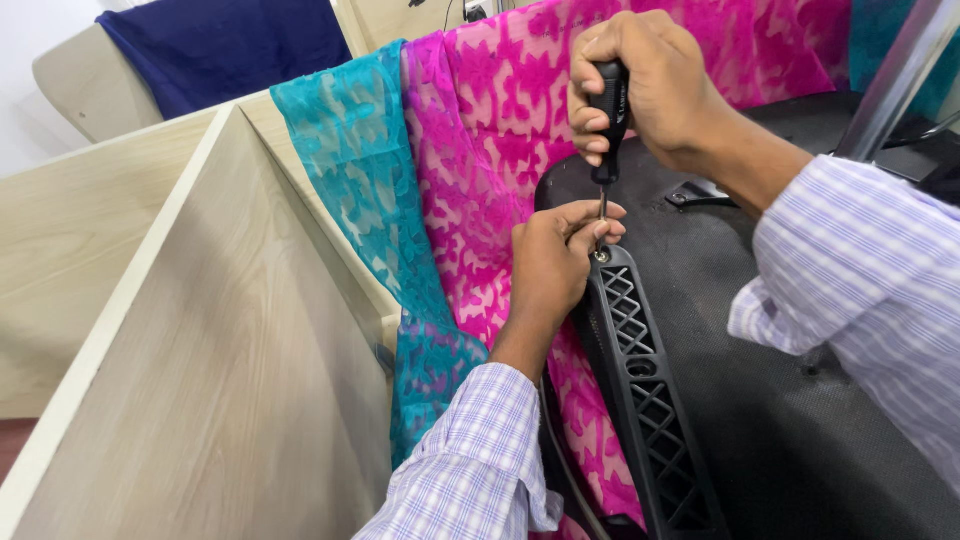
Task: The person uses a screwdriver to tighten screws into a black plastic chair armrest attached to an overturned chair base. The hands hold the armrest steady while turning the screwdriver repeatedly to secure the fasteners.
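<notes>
My right hand grips the black handle of a screwdriver, held upright with its thin shaft pointing down at a screw. The screw sits at the top end of a black plastic lattice bracket fixed on a black fabric chair panel. My left hand pinches the screwdriver tip and steadies it at the screw head. Both sleeves are pale checked cloth.
A pink and teal patterned cloth hangs over a light wooden partition on the left. A dark blue cloth lies behind it. A metal bar slants at the upper right.
</notes>
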